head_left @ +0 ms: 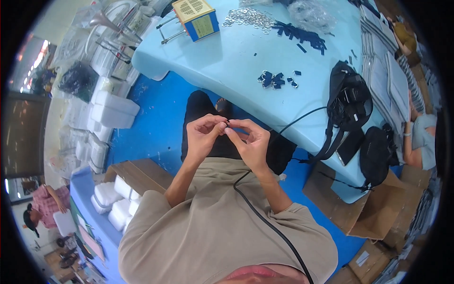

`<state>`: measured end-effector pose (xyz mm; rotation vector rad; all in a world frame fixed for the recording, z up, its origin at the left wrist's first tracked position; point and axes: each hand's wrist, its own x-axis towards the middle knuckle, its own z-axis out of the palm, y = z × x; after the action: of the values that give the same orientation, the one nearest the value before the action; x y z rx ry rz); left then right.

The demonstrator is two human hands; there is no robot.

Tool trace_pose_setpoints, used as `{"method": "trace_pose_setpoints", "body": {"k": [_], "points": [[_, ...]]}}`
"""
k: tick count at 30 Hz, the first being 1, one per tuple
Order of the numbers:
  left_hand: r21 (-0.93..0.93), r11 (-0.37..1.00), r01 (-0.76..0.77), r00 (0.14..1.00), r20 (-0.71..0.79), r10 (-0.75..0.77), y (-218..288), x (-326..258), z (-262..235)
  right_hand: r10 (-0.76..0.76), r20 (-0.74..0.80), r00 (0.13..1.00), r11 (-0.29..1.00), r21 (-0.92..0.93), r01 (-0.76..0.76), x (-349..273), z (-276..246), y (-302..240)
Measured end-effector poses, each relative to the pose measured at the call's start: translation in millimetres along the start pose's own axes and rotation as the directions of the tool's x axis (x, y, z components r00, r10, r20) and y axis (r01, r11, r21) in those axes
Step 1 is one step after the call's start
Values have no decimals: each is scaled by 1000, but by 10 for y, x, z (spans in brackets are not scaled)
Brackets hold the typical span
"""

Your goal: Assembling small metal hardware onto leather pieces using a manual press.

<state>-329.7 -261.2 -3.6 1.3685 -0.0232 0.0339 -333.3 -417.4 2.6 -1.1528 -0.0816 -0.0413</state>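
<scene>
Mid-frame, left hand (202,135) and right hand (250,142) both pinching one small dark strap piece (228,124). Small finished-looking pile (275,79) on the surface (227,61); loads of loose rings (248,18) and strips (300,34) upper frame, so probably early.

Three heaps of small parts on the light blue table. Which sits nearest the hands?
The small cluster of dark strap pieces with metal rings, nearest the table's front edge. The bare-ring heap and dark strip heap lie farther back.

Head camera looks steeply down, close over the light-blue table (227,61).
</scene>
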Motion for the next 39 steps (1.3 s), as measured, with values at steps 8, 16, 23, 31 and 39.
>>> {"method": "trace_pose_setpoints", "body": {"k": [8,16,23,31,39], "points": [[-172,982,72,996,-39,-80,89,-256,-269,-103,208,973,975,-171,140,-96,152,52],[-237,971,19,997,71,-2,54,-238,-600,-152,34,988,970,-185,156,-248,529,263],[-116,991,-68,990,113,81,163,-9,-584,-209,-148,967,929,-339,149,-192,663,213],[24,985,-171,968,188,164,227,357,-528,-397,-190,898,776,-592,218,39,778,76],[67,991,-120,989,100,113,219,480,-317,-526,-70,847,628,-705,331,264,624,21]]}}
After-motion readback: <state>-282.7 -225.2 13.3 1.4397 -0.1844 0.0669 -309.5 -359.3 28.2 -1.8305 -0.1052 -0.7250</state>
